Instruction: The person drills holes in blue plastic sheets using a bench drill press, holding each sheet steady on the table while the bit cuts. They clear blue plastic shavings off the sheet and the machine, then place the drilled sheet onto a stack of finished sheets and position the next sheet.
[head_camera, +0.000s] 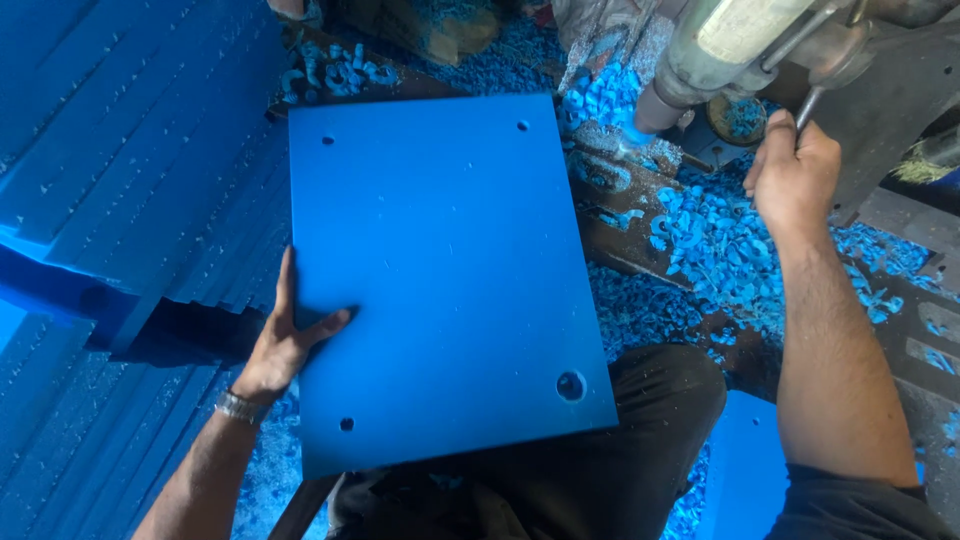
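Note:
A flat blue plastic sheet with small holes near its corners and one larger hole at the lower right rests across my lap. My left hand grips its left edge, thumb on top. A metal watch sits on that wrist. My right hand is raised at the upper right, closed around the thin metal lever of a drill press. The drill's tip points down beside the sheet's upper right corner, over the metal work table.
Stacks of blue sheets fill the left side. Curled blue plastic shavings cover the machine table and the floor. Another blue sheet stands by my right knee. Grey machine parts are at the far right.

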